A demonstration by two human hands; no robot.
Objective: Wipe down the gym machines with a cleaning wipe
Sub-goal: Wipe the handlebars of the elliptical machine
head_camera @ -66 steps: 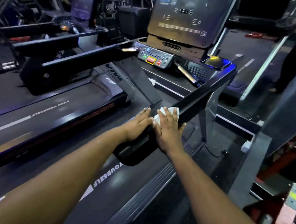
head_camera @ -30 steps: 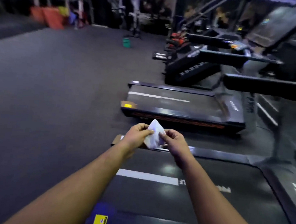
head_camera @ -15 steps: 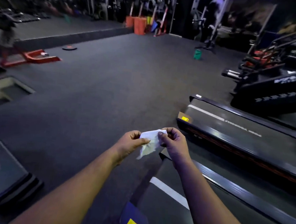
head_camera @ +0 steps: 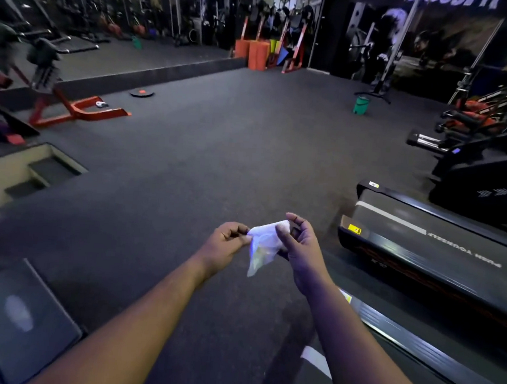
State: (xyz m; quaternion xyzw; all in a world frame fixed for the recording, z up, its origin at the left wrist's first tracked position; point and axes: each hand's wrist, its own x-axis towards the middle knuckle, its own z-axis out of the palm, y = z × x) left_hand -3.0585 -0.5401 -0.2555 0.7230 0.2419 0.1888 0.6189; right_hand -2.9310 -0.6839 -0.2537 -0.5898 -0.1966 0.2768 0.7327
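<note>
While we hold the cleaning wipe (head_camera: 263, 244) up between both hands, we are turning it to a fresh face, by our reading.

Since the left hand (head_camera: 227, 240) pinches the wipe's left edge with curled fingers and the right hand (head_camera: 300, 246) pinches its upper right corner between thumb and fingertips, the sheet hangs in the air over the gym floor (head_camera: 206, 164), touching no machine. To do this well, we should draw the corners apart until the wipe lies flat, fold the soiled side inward, and keep a firm grip so it does not drop. Its lower part looks faintly discoloured, though the dim light leaves us unsure. With the treadmill (head_camera: 428, 252) near on our right, we should settle the fold before reaching for any machine.
</note>
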